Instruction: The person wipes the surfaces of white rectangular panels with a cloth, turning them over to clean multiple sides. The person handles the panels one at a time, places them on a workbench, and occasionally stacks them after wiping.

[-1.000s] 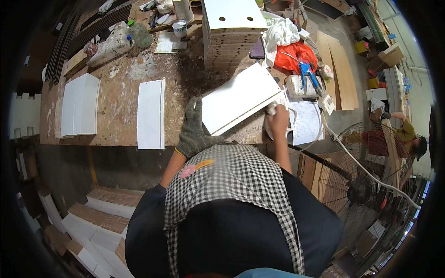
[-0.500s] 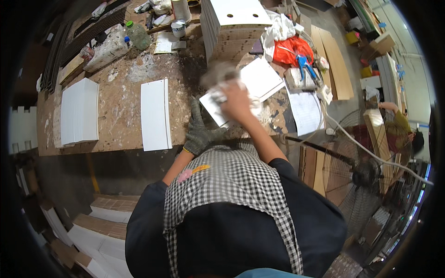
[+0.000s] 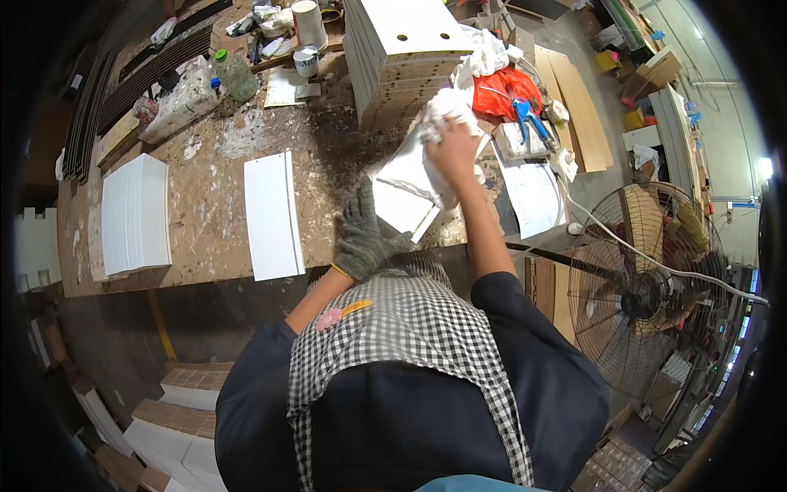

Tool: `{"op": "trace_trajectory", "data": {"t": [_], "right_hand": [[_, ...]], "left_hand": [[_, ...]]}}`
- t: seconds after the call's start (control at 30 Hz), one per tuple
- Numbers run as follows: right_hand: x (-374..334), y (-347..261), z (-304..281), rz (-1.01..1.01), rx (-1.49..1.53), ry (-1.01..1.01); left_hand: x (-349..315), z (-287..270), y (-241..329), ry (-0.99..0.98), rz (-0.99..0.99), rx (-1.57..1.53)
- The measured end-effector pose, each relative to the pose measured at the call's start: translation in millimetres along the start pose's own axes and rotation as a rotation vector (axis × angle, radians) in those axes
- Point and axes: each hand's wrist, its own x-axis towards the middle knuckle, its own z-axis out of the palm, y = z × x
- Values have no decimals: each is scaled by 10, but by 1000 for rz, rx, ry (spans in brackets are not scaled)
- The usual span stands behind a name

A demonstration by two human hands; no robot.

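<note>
A white panel (image 3: 400, 207) lies at a slant on the worktable in front of me. Against its left edge rests my left hand (image 3: 365, 234) in a grey knit glove, fingers stretched out and thumb spread along the near corner. My bare right hand (image 3: 453, 156) presses a bunched white cloth (image 3: 449, 111) onto the panel's far right part. The cloth and hand hide much of the panel. Left of the glove, a white panel (image 3: 273, 215) with a dark groove near its right edge lies flat on the table.
A stack of white panels (image 3: 135, 215) stands at the left of the worktable (image 3: 213, 266). Beyond my right hand rise tall stacked boards (image 3: 402, 61) with holes. Nearby are a red bag (image 3: 508, 92), a blue-handled tool (image 3: 529, 119), paper (image 3: 531, 197), a cable and a fan (image 3: 643, 295).
My right hand and the cloth have moved right and away from me across the panel. The panel looks turned, and the glove still rests at its left edge.
</note>
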Motion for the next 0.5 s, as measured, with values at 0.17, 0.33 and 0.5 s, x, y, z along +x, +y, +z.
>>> {"op": "trace_trajectory", "data": {"t": [0.17,0.33,0.5], "right_hand": [[-704,-615,-305,-460,671,-297],[-915,407,-489,409,1361,-65],[-1324,276,-26,778,1250,62]], "left_hand": [[96,557,-576,-303,-40,-150],[155,-204,79,85,375,393],[381,11,182,-230,497,326]]}}
